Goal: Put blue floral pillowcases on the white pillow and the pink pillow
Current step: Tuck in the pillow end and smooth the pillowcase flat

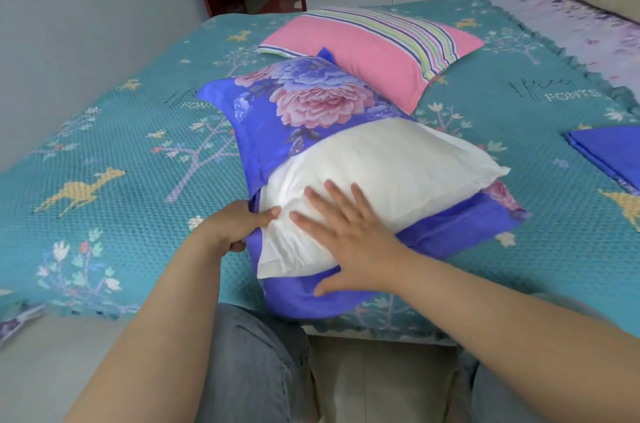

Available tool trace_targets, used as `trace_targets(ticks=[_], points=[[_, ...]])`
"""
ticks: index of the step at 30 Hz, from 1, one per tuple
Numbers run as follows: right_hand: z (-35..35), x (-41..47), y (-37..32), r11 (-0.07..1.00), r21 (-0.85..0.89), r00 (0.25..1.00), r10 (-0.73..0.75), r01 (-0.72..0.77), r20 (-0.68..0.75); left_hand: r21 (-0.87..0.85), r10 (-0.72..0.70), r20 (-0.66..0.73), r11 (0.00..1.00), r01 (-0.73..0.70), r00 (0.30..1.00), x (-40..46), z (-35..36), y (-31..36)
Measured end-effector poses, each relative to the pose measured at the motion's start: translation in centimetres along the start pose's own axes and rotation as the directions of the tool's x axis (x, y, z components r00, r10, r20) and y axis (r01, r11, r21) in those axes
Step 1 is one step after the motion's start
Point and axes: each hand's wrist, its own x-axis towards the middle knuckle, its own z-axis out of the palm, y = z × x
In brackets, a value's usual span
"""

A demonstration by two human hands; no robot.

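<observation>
The white pillow lies near the bed's front edge, its far half inside a blue floral pillowcase. The near half is bare, with blue fabric spread under it. My right hand presses flat on the pillow's near end, fingers straight and spread. My left hand grips the pillowcase's open edge at the pillow's left corner, thumb on the white pillow. The pink pillow with a striped band lies uncovered behind. A second folded blue pillowcase sits at the right.
A teal bedspread with deer and tree prints covers the bed. A grey wall runs along the left. White cabinets and a dark doorway stand beyond the bed. My knees in grey trousers are below the bed edge.
</observation>
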Motion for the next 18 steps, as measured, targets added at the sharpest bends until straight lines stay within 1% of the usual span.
trace_targets(ticks=[1, 2, 4, 5, 6, 7, 8, 9, 10, 11, 12, 13, 14, 15, 16, 17, 18], points=[[1.0, 0.0, -0.7, 0.998, -0.051, 0.994, 0.026, -0.02, 0.104, 0.011, -0.016, 0.025, 1.0, 0.016, 1.0, -0.1, -0.1, -0.2], [1.4, 0.0, -1.2, 0.995, -0.08, 0.982, 0.072, -0.058, 0.177, 0.052, -0.032, 0.047, 0.998, 0.03, 0.998, -0.2, -0.2, -0.5], [1.8, 0.6, -1.5, 0.987, -0.08, 0.968, 0.154, -0.14, 0.2, 0.185, -0.039, 0.005, 0.982, 0.037, 0.999, -0.5, -0.5, -0.8], [1.6, 0.9, -1.5, 0.984, -0.05, 0.967, 0.18, -0.174, 0.181, 0.257, -0.028, -0.056, 0.966, 0.041, 0.998, -0.4, -0.6, -1.0], [1.4, 1.3, -1.3, 0.983, -0.028, 0.969, 0.184, -0.182, 0.162, 0.335, 0.002, -0.156, 0.941, 0.051, 0.988, -0.1, -0.8, -1.3], [1.4, 1.6, -1.0, 0.985, 0.003, 0.975, 0.169, -0.171, 0.142, 0.408, 0.066, -0.258, 0.912, 0.046, 0.964, -0.1, -1.1, -1.6], [1.3, 1.5, -0.7, 0.986, 0.029, 0.979, 0.158, -0.163, 0.132, 0.48, 0.181, -0.335, 0.877, 0.002, 0.924, -0.2, -1.0, -1.5], [1.0, 1.5, -0.5, 0.987, 0.045, 0.973, 0.145, -0.155, 0.179, 0.563, 0.338, -0.375, 0.823, -0.077, 0.863, -0.4, -0.9, -1.1], [0.5, 1.4, -0.2, 0.986, 0.062, 0.969, 0.137, -0.153, 0.208, 0.65, 0.485, -0.353, 0.742, -0.164, 0.8, -0.7, -0.6, -0.7], [0.2, 1.3, 0.0, 0.984, 0.084, 0.967, 0.137, -0.158, 0.214, 0.73, 0.593, -0.276, 0.641, -0.237, 0.756, -1.0, -0.2, -0.1], [-0.3, 1.3, 0.1, 0.98, 0.113, 0.967, 0.138, -0.165, 0.215, 0.792, 0.649, -0.161, 0.534, -0.295, 0.744, -1.0, 0.3, 0.3], [-0.6, 1.2, 0.2, 0.973, 0.149, 0.967, 0.142, -0.175, 0.212, 0.833, 0.658, -0.044, 0.44, -0.337, 0.752, -0.8, 0.9, 0.5], [-1.0, 1.1, 0.5, 0.961, 0.194, 0.966, 0.154, -0.195, 0.209, 0.852, 0.618, 0.047, 0.385, -0.354, 0.785, -0.3, 1.3, 0.3], [-1.2, 1.0, 0.7, 0.944, 0.244, 0.963, 0.175, -0.224, 0.206, 0.856, 0.559, 0.107, 0.369, -0.362, 0.822, 0.1, 1.6, 0.1], [-1.5, 1.0, 0.9, 0.92, 0.292, 0.956, 0.205, -0.261, 0.21, 0.844, 0.514, 0.137, 0.387, -0.372, 0.847, 0.4, 1.7, 0.1], [-1.8, 0.9, 1.1, 0.889, 0.341, 0.946, 0.241, -0.305, 0.218, 0.825, 0.501, 0.144, 0.416, -0.383, 0.853, 0.7, 1.8, 0.2], [-2.1, 1.0, 1.4, 0.852, 0.389, 0.932, 0.28, -0.351, 0.229, 0.806, 0.523, 0.145, 0.43, -0.406, 0.84, 0.9, 1.9, 0.4]])
